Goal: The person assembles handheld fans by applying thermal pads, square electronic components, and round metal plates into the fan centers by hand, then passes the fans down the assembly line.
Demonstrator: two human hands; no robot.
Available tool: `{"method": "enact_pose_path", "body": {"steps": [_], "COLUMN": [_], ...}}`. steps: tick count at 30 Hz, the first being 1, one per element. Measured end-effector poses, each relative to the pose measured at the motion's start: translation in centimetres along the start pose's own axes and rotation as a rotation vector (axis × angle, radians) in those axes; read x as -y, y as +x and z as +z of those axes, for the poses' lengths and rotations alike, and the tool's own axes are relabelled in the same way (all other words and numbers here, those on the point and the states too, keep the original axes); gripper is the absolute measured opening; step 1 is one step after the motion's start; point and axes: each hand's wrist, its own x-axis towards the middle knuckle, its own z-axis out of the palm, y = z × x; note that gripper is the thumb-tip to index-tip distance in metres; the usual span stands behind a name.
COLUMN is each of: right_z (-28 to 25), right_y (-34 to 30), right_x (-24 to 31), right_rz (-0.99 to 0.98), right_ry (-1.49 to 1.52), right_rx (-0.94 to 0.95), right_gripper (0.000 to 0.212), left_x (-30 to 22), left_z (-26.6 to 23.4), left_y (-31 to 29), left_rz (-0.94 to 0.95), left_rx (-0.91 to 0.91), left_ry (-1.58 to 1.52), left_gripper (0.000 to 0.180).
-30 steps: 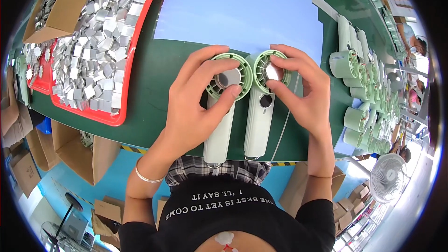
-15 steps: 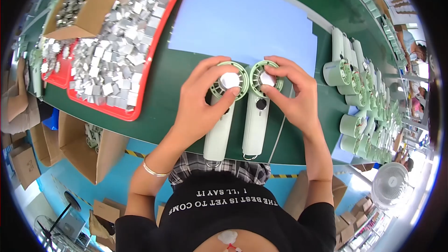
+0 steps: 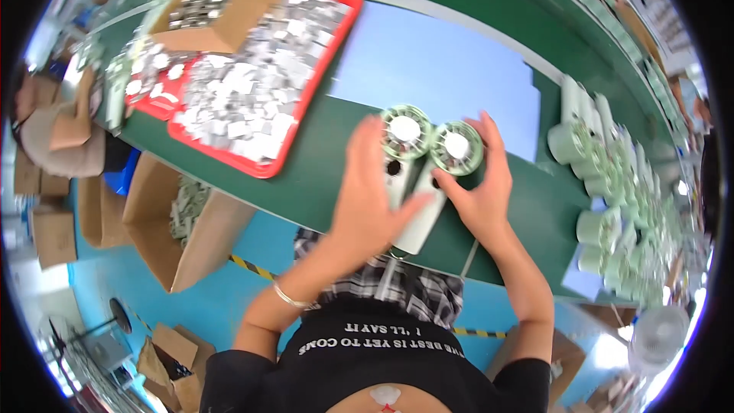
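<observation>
Two pale green handheld fans lie side by side on the green table, their round heads towards the far side and touching or nearly so. The left fan (image 3: 404,130) shows a white disc at its hub; my left hand (image 3: 365,203) covers most of its handle. Blurred a little, that hand has its fingers stretched out along the left fan's edge and its thumb out across the handles. The right fan (image 3: 456,148), with a similar white disc, tilts against its neighbour. My right hand (image 3: 488,197) curves round its head, thumb near the neck and fingers along the far right rim.
A red tray (image 3: 315,86) heaped with small silvery square pieces sits at the left, beside a cardboard box (image 3: 260,9) of metal parts. Blue sheets (image 3: 436,53) lie beyond my hands. Several more fans (image 3: 600,229) stand in rows at the right. Cardboard boxes (image 3: 206,241) stand on the floor.
My left hand has come off the left fan's hub and now lies along its side. The fans have moved together, and the right one leans more. The whole view has shifted and turned slightly.
</observation>
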Motion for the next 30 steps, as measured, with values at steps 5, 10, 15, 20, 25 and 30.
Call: {"method": "enact_pose_path", "body": {"steps": [5,10,15,20,25,30], "right_z": [-0.2,0.0,0.4,0.5,-0.5,0.3], "right_y": [-1.9,-3.4,-3.1,-3.3,-3.6,-3.0], "right_x": [-2.1,-0.5,-0.5,-0.7,-1.5,-0.6], "right_rz": [0.007,0.015,0.001,-0.018,-0.032,-0.039], "right_ry": [0.070,0.253,0.322,0.339,0.247,0.156], "right_rx": [-0.026,0.001,0.020,0.017,0.018,0.044], "right_gripper": [0.089,0.084,0.083,0.082,0.081,0.081], "left_x": [-1.3,-3.3,-2.6,-1.6,-1.0,0.5], "left_z": [2.0,0.5,1.1,0.5,0.0,-3.0], "left_y": [-4.8,-4.5,-4.0,-3.6,-2.8,-3.0], "left_rz": [-0.001,0.017,-0.053,-0.030,0.017,-0.020], "left_rx": [0.079,0.136,0.152,0.192,0.209,0.129], "left_ry": [0.302,0.517,0.630,0.568,0.493,0.556], "left_gripper": [0.091,0.071,0.063,0.059,0.059,0.052]}}
